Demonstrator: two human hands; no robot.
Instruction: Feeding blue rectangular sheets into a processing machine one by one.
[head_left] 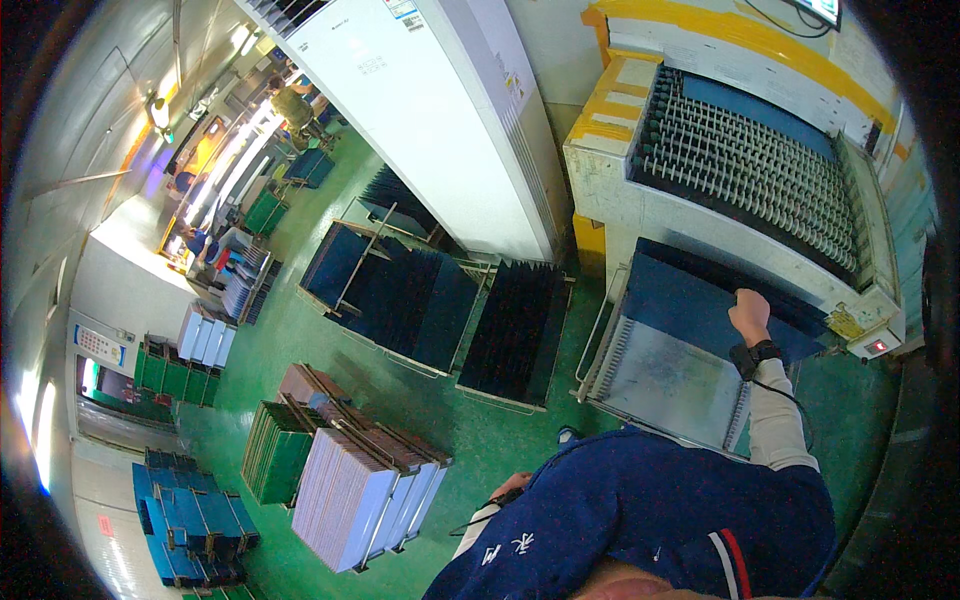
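Right hand (750, 312) clamped on dark blue panel (700, 300) at conveyor machine (740, 170) outfeed above metal tray (670, 380); left hand (510, 487) low, grip unclear; one-handed hold risks panel tilting, snagging rollers.

bright overhead glare, fisheye-bent edges, dark rim

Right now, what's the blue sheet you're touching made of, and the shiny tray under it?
The blue sheet under the right hand looks like a thin, rigid board with a smooth matte coating; it lies flat without sagging. The tray looks like bare sheet metal: grey, dully reflective, with scuffed patches.
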